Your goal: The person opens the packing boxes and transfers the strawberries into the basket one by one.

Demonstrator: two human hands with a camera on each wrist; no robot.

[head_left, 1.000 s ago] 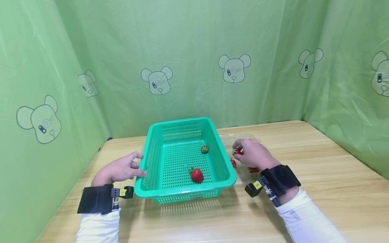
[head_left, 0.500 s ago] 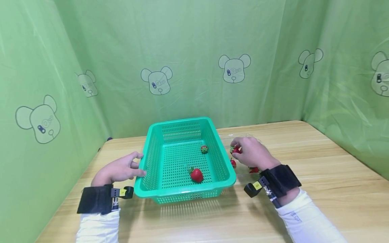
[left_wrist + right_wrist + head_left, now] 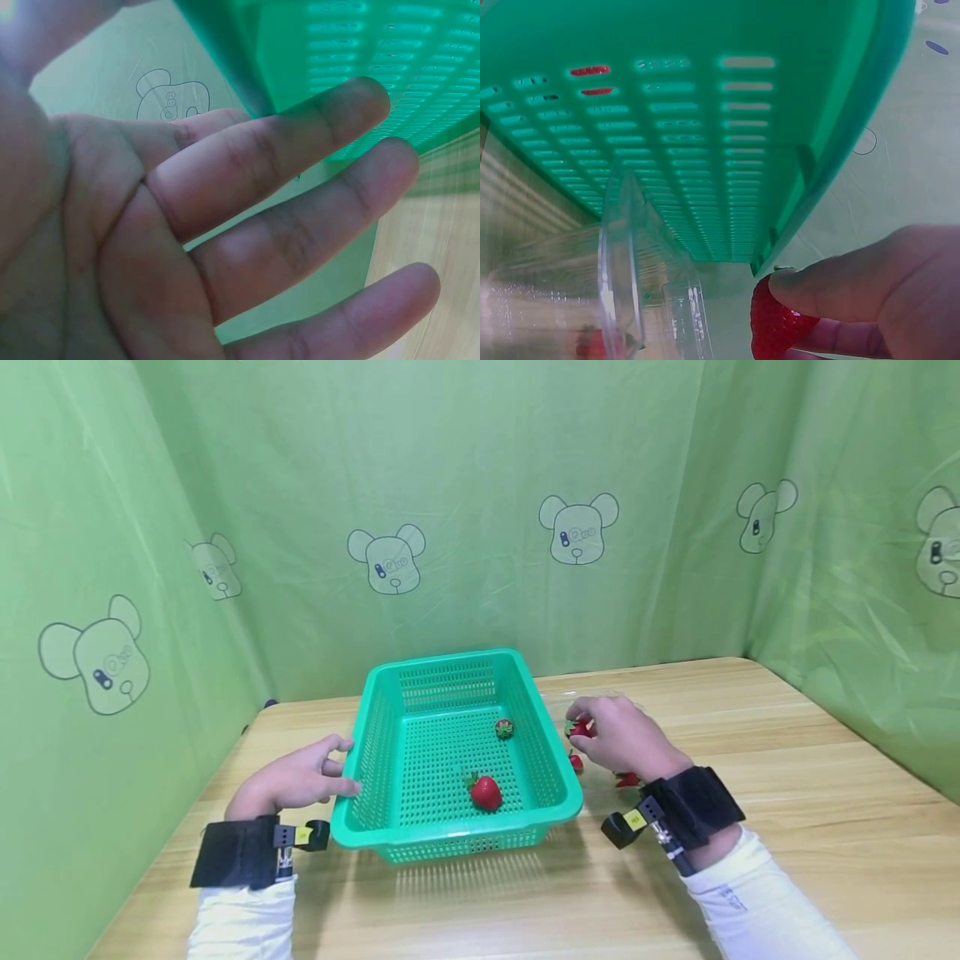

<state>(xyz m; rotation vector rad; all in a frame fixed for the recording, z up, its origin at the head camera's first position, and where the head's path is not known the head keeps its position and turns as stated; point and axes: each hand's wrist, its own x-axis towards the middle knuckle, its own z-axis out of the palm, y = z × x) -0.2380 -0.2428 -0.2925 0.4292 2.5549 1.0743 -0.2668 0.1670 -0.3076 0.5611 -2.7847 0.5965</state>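
A green plastic basket point(image 3: 450, 835) stands on the table with two strawberries inside: a large one point(image 3: 486, 793) near the front and a smaller one point(image 3: 504, 728) farther back. My left hand point(image 3: 296, 775) holds the basket's left rim, thumb over the edge; the left wrist view shows its fingers point(image 3: 277, 232) extended along the outside of the wall. On the basket's right, my right hand point(image 3: 624, 735) pinches a strawberry point(image 3: 776, 322) between thumb and fingers. Below it is a clear plastic box point(image 3: 615, 277), with other strawberries point(image 3: 576, 762) showing around the hand.
The basket's tall right wall lies between my right hand and the basket's inside. The wooden table point(image 3: 787, 827) extends to the right and in front. A green curtain point(image 3: 480, 485) with bear drawings encloses the back and sides.
My right hand, with the pinched strawberry, has shifted slightly left toward the basket. The left hand and the basket have stayed in place.
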